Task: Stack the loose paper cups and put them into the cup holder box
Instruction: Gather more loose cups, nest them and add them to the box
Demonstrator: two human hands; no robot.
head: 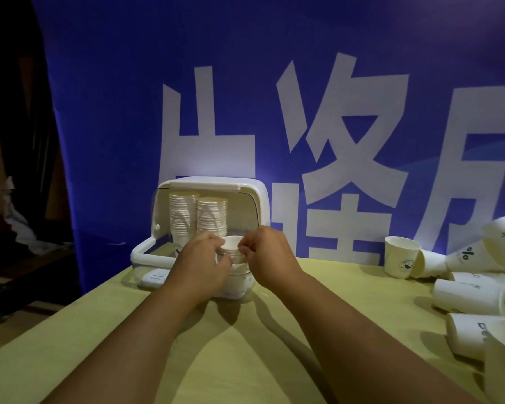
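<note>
The left hand [204, 258] and right hand [267, 252] cover most of the paper cup [233, 242] between them, perhaps the top of a stack; only its rim shows. The loose cups [478, 293] run off the right edge, their print too small to read.

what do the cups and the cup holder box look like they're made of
cups: paper, it seems; matte white walls, thin rolled rim, printed logo.
cup holder box: probably plastic; smooth rounded white shell with a soft sheen, and a front panel that looks clear.
</note>
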